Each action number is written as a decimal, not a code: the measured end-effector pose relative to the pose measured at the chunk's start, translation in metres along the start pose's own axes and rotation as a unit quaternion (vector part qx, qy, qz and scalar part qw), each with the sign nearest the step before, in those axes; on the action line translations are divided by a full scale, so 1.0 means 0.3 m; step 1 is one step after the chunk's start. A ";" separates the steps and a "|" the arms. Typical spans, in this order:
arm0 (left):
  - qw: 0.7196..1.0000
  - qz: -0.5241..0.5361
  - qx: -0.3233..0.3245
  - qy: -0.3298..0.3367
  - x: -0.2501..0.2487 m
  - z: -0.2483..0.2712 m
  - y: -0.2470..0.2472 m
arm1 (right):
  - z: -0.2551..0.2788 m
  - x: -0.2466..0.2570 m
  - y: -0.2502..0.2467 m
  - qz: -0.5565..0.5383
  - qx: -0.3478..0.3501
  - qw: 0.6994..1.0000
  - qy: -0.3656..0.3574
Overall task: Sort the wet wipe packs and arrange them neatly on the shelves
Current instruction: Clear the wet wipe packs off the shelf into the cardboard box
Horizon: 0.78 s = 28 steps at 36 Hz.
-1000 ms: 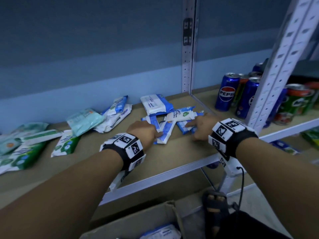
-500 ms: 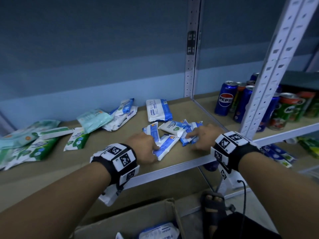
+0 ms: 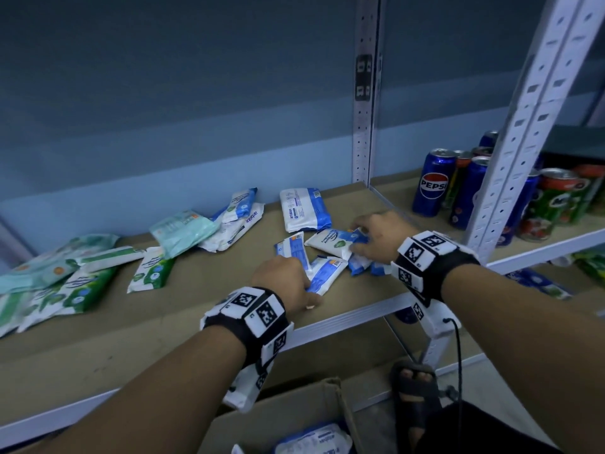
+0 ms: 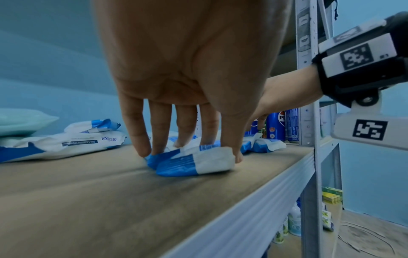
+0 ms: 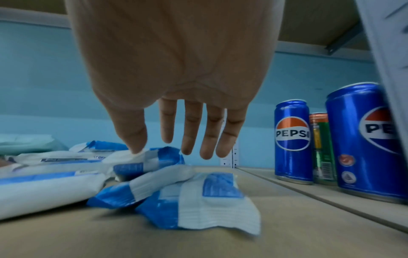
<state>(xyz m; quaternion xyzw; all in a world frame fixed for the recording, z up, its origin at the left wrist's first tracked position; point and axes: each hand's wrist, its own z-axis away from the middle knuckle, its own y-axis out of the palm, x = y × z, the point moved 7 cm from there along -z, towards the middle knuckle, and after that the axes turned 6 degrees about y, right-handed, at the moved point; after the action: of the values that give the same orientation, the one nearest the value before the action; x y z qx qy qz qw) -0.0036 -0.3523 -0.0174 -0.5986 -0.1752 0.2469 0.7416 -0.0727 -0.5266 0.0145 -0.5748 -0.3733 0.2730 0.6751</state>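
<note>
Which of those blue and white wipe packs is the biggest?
The large blue and white wipe pack lying flat behind both hands, toward the wall. It is clearly wider and thicker than the small blue and white sachets the fingers are gathering.

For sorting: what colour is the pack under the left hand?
Blue and white pack, clearest in the left wrist view.

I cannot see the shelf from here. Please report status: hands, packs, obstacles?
Left hand grips small blue-white wipe pack. Right hand open, thumb on another blue-white pack. Blue Pepsi cans right, apart.

Dim, bluish cast — soft blur, edges warped.
</note>
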 end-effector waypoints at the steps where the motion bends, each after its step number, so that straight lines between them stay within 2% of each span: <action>1: 1.000 0.001 -0.001 0.000 -0.001 -0.003 0.003 | -0.006 0.020 0.013 -0.003 0.001 1.000 -0.005; 6: 1.000 0.010 -0.005 0.008 0.001 -0.003 0.009 | -0.027 0.092 0.068 0.023 0.025 0.999 -0.011; 10: 0.999 0.035 -0.017 0.013 0.018 0.001 0.010 | -0.032 0.099 0.069 0.014 0.006 1.000 -0.007; 14: 0.998 0.058 -0.027 0.015 0.027 0.006 0.012 | -0.021 0.066 0.028 -0.040 -0.033 0.999 0.001; 17: 0.997 0.062 -0.040 0.015 0.030 0.003 0.015 | 0.006 0.015 0.011 -0.022 -0.062 0.998 0.024; 21: 0.995 0.077 -0.065 0.003 0.033 0.013 0.018 | 0.034 -0.033 0.063 0.001 -0.029 0.998 0.056; 28: 0.959 0.177 -0.202 -0.087 0.115 -0.013 -0.079 | 0.028 -0.023 0.092 0.005 -0.043 0.998 0.050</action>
<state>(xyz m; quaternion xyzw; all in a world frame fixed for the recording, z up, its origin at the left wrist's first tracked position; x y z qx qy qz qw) 0.0305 -0.3394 0.0036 -0.7339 -0.1765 0.3845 0.5314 -0.0819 -0.5220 -0.0132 -0.6185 -0.3474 0.2308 0.6660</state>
